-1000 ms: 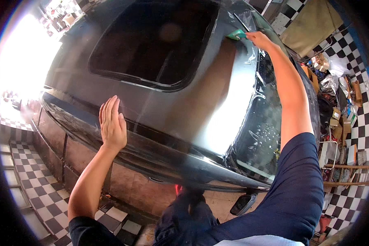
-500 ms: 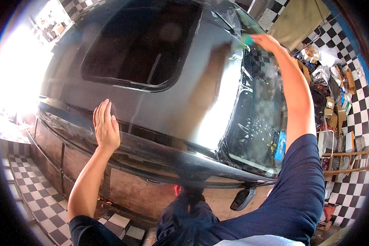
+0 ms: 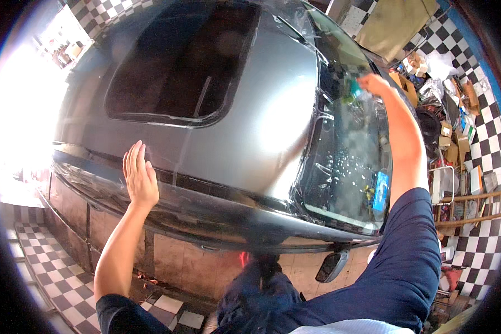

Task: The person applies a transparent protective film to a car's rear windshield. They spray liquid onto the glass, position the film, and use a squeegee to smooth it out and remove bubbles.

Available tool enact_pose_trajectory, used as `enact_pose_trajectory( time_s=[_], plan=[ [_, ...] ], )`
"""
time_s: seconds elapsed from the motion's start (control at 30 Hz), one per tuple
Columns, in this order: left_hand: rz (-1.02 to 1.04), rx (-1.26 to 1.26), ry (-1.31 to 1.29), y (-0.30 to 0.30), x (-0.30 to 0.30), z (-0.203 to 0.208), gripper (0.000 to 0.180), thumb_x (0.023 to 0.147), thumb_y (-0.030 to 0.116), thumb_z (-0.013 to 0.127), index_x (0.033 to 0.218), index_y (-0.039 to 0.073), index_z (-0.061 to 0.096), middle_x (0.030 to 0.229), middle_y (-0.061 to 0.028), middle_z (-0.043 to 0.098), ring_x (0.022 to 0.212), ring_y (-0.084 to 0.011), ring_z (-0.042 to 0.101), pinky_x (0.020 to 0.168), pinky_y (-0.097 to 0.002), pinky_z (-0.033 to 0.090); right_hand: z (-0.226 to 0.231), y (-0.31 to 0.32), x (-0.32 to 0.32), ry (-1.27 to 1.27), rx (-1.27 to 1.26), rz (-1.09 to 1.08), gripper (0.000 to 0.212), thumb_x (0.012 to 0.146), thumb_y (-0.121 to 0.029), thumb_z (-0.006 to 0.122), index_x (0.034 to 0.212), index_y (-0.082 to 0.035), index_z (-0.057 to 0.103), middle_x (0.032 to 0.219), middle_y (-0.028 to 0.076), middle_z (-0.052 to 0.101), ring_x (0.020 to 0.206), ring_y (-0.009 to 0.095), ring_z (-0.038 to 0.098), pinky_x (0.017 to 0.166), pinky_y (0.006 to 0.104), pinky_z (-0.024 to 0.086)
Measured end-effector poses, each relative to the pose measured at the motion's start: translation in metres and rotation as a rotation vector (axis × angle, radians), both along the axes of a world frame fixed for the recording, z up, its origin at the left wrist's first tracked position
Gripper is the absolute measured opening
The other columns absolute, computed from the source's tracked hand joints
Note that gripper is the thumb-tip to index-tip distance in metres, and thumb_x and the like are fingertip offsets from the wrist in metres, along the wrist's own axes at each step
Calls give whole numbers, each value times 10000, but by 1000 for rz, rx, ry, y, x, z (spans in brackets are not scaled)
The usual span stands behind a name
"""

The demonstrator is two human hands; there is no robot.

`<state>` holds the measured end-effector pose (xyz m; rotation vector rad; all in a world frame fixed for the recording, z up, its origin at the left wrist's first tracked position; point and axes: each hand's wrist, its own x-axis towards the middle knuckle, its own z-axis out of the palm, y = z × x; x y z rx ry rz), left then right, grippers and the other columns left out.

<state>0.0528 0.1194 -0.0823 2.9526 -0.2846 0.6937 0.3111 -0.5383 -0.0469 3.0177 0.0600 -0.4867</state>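
A dark grey car fills the middle of the head view, its roof (image 3: 206, 145) under my arms. My left hand (image 3: 141, 177) lies with its fingers stretched out on the edge of the roof, holding nothing. Farther off, over the wet windshield (image 3: 345, 156), my right hand (image 3: 376, 85) is closed on a small green piece (image 3: 355, 88), blurred by motion, whose kind I cannot make out. Water drops and streaks show on the glass. The dark sunroof (image 3: 178, 61) lies beyond my left hand.
A side mirror (image 3: 331, 266) juts out near my right side. Along the right wall, cardboard boxes (image 3: 404, 89) and clutter crowd a checkered floor. A blue rectangular sheet (image 3: 380, 191) shows at the windshield's edge. Strong light glares at left.
My right hand has moved with the green piece from the top edge of the windshield down over the glass, nearer me. My left hand stays on the roof edge.
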Motion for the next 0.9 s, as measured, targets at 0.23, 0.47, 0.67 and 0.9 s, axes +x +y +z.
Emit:
enact_pose_trajectory(
  time_s=[0.23, 0.47, 0.67, 0.9],
  plan=[
    [13, 24, -17, 9, -3, -2, 402, 915, 120, 346, 1297, 1, 387, 1342, -144, 410, 1252, -309, 368, 1069, -421, 229, 28, 185, 44, -265, 366, 436, 449, 890, -524, 433, 1288, -321, 478, 1193, 86, 581, 1078, 312, 552, 922, 375, 427],
    [-7, 29, -9, 7, -2, -4, 411, 913, 125, 354, 1298, -17, 375, 1352, -149, 391, 1261, -306, 355, 1073, -421, 226, -14, 157, 17, -162, 331, 432, 383, 908, -399, 467, 1278, -303, 494, 1155, 96, 602, 1056, 278, 577, 900, 375, 442],
    [0, 4, -14, 3, -2, -3, 411, 903, 112, 366, 1296, -10, 377, 1357, -143, 386, 1265, -305, 350, 1077, -424, 223, -24, 21, -43, 2, -79, 90, 357, 888, -433, 457, 1190, -287, 580, 1129, 83, 612, 1029, 286, 584, 866, 401, 464],
    [-15, 42, -58, 12, -5, -3, 396, 906, 110, 377, 1282, -12, 391, 1333, -151, 412, 1246, -308, 372, 1062, -420, 244, 33, 173, -34, -290, 152, 344, 385, 892, -481, 420, 1232, -339, 529, 1086, 78, 630, 1005, 295, 587, 851, 412, 469]
  ],
)
